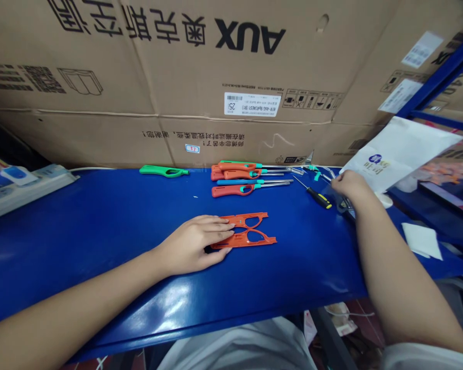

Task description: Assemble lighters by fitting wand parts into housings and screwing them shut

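Note:
My left hand lies flat on the blue table, fingers stretched over the left ends of two orange plastic lighter shell halves that lie side by side. My right hand reaches to the table's right edge, fingers curled down among small metal and teal parts; what it grips is hidden. A black and yellow screwdriver lies just left of that hand.
Several assembled orange and teal long lighters are piled at the back centre, a green one to their left. A power strip sits far left. Cardboard boxes wall the back. White bag and paper at right.

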A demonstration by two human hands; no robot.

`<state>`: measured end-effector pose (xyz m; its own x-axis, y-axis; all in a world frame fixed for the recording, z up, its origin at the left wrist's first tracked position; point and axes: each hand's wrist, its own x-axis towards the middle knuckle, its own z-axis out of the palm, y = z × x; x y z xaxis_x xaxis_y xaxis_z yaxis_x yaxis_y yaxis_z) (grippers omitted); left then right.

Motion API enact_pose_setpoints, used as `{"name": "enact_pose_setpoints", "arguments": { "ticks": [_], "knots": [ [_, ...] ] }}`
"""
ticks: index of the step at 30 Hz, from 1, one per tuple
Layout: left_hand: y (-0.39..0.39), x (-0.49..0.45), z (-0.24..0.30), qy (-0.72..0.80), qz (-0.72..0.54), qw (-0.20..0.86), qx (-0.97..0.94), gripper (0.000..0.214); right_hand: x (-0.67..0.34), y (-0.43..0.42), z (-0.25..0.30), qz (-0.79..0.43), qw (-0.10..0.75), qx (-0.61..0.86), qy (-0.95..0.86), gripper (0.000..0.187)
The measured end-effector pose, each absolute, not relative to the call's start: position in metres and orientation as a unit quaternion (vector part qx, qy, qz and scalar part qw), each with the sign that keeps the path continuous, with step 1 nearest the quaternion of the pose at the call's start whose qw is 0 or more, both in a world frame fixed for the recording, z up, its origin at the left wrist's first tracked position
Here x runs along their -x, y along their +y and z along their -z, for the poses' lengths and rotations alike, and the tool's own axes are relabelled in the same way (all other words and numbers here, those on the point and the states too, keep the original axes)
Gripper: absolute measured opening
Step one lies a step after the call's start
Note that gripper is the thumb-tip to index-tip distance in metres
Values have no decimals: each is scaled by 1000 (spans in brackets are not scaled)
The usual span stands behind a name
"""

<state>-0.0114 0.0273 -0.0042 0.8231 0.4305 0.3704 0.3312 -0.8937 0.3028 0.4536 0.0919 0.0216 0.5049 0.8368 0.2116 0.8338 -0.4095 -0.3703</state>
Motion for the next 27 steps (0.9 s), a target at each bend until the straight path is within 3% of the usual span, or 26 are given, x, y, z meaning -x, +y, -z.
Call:
{"name": "enact_pose_setpoints", "arguments": {
  "ticks": [8,15,21,27],
  "knots": [
    [28,12,2,206,-225,112,-946,31,-425,80,-46,8,286,836,-467,10],
    [37,22,-9,195,-198,97,-956,32,-372,73,-45,-43,341,709,-616,16],
    [42,26,-10,195,-219,68,-954,25,-312,47,-39,-63,258,513,-817,21],
    [36,16,-8,295,-326,172,-881,22,-281,27,-31,-57,251,388,-885,20]
  ]
}}
